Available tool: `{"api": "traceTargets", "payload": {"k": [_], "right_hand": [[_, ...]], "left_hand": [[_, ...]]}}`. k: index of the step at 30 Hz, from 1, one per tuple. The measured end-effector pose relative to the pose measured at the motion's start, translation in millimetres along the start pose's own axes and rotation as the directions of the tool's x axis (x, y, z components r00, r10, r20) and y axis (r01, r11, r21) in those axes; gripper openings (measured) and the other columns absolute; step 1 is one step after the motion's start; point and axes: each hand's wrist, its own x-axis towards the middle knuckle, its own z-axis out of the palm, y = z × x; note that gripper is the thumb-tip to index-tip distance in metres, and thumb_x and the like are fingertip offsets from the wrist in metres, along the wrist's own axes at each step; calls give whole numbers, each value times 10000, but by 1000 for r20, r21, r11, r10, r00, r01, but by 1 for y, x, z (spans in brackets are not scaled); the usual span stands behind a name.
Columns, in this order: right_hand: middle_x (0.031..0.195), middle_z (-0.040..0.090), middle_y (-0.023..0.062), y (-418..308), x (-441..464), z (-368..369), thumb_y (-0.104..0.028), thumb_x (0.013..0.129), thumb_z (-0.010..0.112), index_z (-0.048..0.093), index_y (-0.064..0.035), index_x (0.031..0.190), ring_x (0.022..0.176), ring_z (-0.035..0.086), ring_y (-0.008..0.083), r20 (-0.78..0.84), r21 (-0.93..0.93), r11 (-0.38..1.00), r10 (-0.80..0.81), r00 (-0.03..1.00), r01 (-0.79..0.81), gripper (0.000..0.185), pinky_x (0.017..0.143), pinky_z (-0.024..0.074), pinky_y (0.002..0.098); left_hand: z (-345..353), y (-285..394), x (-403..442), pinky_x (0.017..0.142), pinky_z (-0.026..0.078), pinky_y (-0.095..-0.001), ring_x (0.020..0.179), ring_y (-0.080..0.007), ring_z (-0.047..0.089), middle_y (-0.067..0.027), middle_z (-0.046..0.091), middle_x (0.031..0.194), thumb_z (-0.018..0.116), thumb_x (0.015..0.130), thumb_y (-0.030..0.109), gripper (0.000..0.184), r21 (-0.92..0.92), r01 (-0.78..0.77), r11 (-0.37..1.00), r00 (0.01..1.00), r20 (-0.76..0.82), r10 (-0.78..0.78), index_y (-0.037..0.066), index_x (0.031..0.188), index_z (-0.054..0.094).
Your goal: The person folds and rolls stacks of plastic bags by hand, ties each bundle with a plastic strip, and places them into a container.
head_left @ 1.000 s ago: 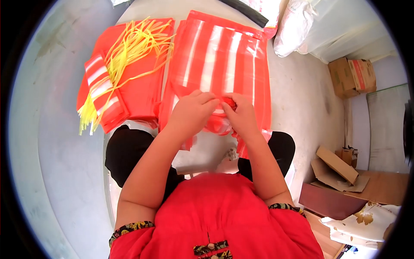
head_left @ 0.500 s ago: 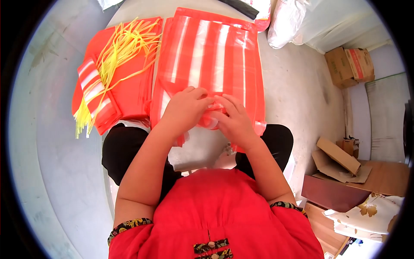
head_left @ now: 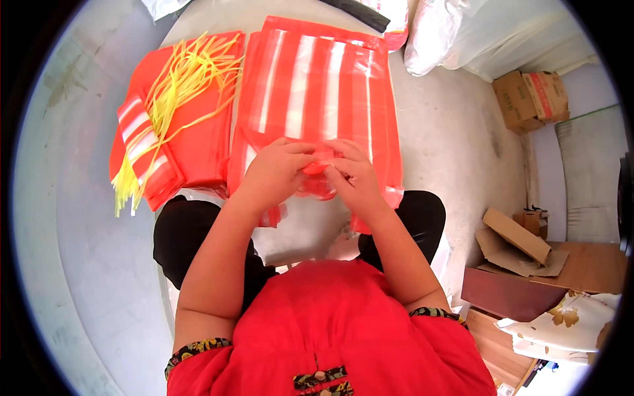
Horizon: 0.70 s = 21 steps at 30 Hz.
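A stack of red-and-white striped plastic bags (head_left: 317,92) lies flat in front of me, with its near end gathered into a crumpled bunch. My left hand (head_left: 274,173) is closed on the left side of that bunch, fingertips pinched into the plastic. From the right, my right hand (head_left: 356,177) grips the same gathered plastic between thumb and fingers. The two hands are close together, and the folds between them partly hide the fingertips. Loose bag corners hang below both hands.
Left of the stack lies a pile of red plastic bags (head_left: 210,148), topped by yellow strips (head_left: 185,82) and a folded striped bundle (head_left: 140,145). A white sack (head_left: 432,36) stands at the back. Cardboard boxes (head_left: 531,99) and an opened carton (head_left: 518,244) are on the right.
Both hands stay at the bunched plastic while their fingers shift. The right hand's fingers have curled in closer to the bunch. The whole view has shifted slightly.
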Motion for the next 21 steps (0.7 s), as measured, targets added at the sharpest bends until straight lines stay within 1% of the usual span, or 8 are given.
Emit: {"api": "traceTargets", "payload": {"k": [3,5,9,11,14,15,18,21], "right_hand": [[1417,647,166,-1,1,-15,-166,1038,630,729,-28,1257,1329,571,338,-80,36,990,138,987,-135,278,1136,448,419],[1458,611,119,5,-2,-37,-171,1078,575,679,-47,1347,1340,557,272,-194,97,960,275,941,-261,315,1131,439,396],[1454,598,79,55,-28,-62,-235,1130,499,552,-66,1500,1347,546,211,-377,177,927,373,848,-329,410,1142,420,366],[1513,539,157,67,-37,-69,-246,1103,547,524,-23,1510,1380,537,277,-313,239,863,502,807,-445,464,1155,429,394],[1539,500,197,43,-31,-70,-254,1088,573,489,-5,1528,1415,516,314,-216,331,780,610,762,-531,513,1170,429,414],[1537,496,198,34,-27,-69,-255,1087,574,478,-7,1535,1424,507,316,-185,361,756,631,753,-546,521,1174,426,418],[1574,468,105,54,-21,-62,-316,1122,533,453,-76,1573,1426,476,236,-254,253,886,449,857,-389,517,1191,375,376],[1621,403,117,55,-13,-64,-328,1114,548,444,-79,1578,1459,433,242,-248,257,883,454,856,-393,536,1203,361,382]], "left_hand": [[6,-4,3,980,546,-427,1133,-348,655,-145,739,1232,676,849,18,298,-42,65,997,997,-38,-67,13,1135,761],[12,-9,5,964,552,-416,1080,-348,660,-131,760,1161,663,863,60,251,-135,93,986,990,-90,-106,10,1087,764],[-5,-1,10,851,535,-353,970,-263,671,-156,700,1065,662,965,51,204,-364,333,870,943,112,-314,-27,1139,733],[-7,2,10,808,531,-339,914,-225,664,-139,675,1009,660,984,61,200,-439,404,802,914,152,-377,-28,1150,728],[0,5,7,581,492,-308,658,-101,553,-38,558,788,638,1024,98,161,-594,301,746,936,35,-351,-54,983,674],[1,3,7,582,490,-303,670,-95,555,-30,555,790,640,1023,94,156,-601,335,726,926,68,-371,-54,979,669],[1,-2,8,584,482,-292,698,-82,556,-11,554,797,645,1022,87,148,-614,394,683,903,123,-411,-53,973,661],[3,-2,7,581,476,-289,708,-80,548,-8,561,804,646,1024,88,147,-620,378,687,905,91,-416,-52,980,664]]}}
